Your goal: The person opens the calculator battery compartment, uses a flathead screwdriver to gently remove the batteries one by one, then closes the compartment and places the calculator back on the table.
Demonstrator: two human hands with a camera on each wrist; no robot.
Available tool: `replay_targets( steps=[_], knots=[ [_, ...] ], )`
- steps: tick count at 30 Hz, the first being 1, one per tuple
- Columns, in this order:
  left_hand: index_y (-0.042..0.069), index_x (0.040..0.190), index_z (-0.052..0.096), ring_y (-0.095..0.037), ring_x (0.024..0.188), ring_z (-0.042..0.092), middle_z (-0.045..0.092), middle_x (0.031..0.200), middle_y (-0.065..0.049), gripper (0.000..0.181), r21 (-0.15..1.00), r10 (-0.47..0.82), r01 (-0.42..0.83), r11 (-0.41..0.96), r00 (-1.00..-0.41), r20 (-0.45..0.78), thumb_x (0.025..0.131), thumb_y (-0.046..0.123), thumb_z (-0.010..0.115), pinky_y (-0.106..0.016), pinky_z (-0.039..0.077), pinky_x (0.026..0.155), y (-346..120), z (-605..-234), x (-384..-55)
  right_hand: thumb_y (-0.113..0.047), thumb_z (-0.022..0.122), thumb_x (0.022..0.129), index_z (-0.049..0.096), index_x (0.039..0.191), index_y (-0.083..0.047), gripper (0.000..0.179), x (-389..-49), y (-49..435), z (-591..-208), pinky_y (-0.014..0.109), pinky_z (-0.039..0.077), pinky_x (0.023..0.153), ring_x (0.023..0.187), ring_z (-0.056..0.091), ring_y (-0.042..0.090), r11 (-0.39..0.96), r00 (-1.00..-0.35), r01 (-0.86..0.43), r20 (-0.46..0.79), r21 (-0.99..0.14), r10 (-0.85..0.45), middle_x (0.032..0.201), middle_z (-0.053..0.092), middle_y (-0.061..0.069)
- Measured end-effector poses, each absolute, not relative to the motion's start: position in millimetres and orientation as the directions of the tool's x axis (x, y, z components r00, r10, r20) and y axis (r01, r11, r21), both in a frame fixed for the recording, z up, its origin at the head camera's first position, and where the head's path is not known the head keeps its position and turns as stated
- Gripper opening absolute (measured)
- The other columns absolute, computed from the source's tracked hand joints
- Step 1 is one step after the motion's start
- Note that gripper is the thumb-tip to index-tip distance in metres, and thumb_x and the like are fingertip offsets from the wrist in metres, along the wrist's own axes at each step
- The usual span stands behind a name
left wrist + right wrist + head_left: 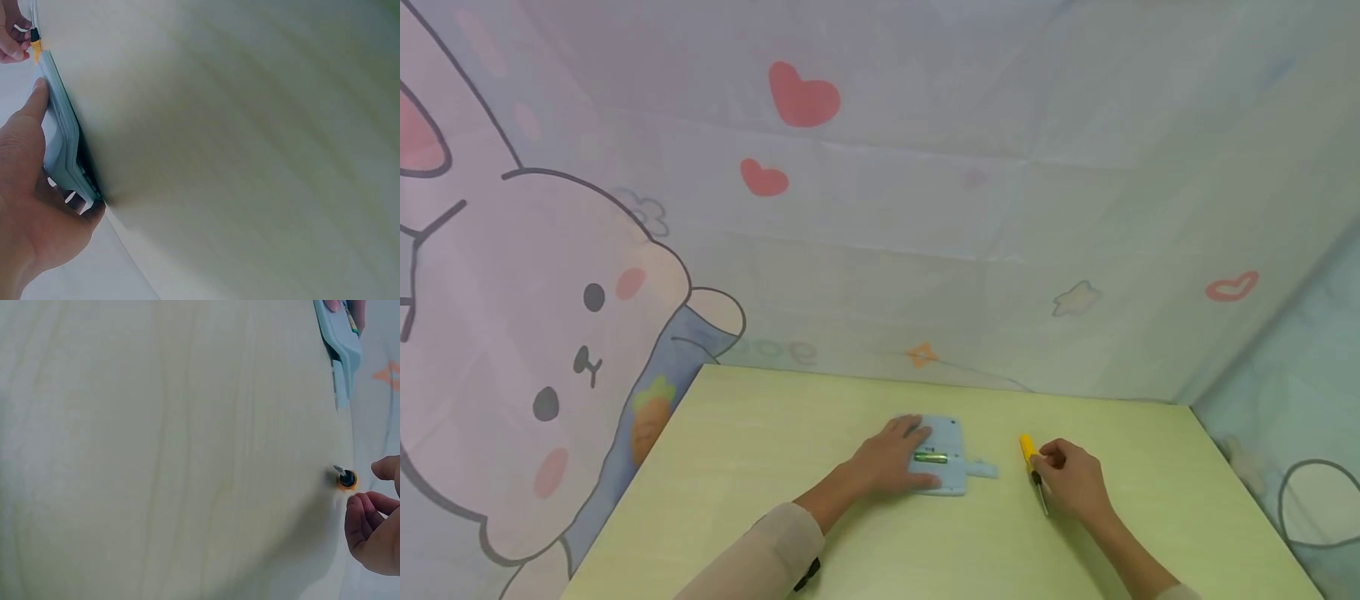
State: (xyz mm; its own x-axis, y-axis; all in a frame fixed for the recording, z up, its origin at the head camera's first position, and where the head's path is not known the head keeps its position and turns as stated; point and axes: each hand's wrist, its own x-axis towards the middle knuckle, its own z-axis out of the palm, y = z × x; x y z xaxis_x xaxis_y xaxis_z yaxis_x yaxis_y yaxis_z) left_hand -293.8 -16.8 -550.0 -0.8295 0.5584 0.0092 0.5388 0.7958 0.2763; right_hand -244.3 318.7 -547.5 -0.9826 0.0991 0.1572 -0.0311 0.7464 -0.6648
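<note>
A flat light-blue plastic device lies on the table, a green battery showing in its upper face. My left hand grips the device, thumb along the near edge and fingers at the far side; in the left wrist view its fingertips curl round the edge. To the right, a screwdriver with a yellow handle and black collar lies with its metal tip toward me. My right hand is beside the handle; in the right wrist view, thumb and bent fingers stand apart around the screwdriver, not closed on it.
A narrow light-blue piece juts from the device's right side; whether it is attached cannot be told. The pale yellow table ends at a printed cloth backdrop behind and at the sides.
</note>
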Motion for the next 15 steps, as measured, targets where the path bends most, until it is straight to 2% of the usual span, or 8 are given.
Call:
replay_targets(
  steps=[15],
  knots=[
    [0.022, 0.165, 0.040, -0.023, 0.158, 0.028, 0.029, 0.172, -0.002, 0.093, 0.278, 0.559, 0.540, 0.794, -0.829, 0.011, 0.093, 0.075, 0.063, -0.048, 0.048, 0.109, -17, -550, -294, -0.016, 0.076, 0.098, 0.072, 0.112, 0.001, 0.022, -246, 302, -529, 0.026, 0.053, 0.071, 0.085, 0.066, 0.018, 0.711, -0.977, -0.145, 0.212, -0.688, 0.005, 0.093, 0.071, 0.004]
  ],
)
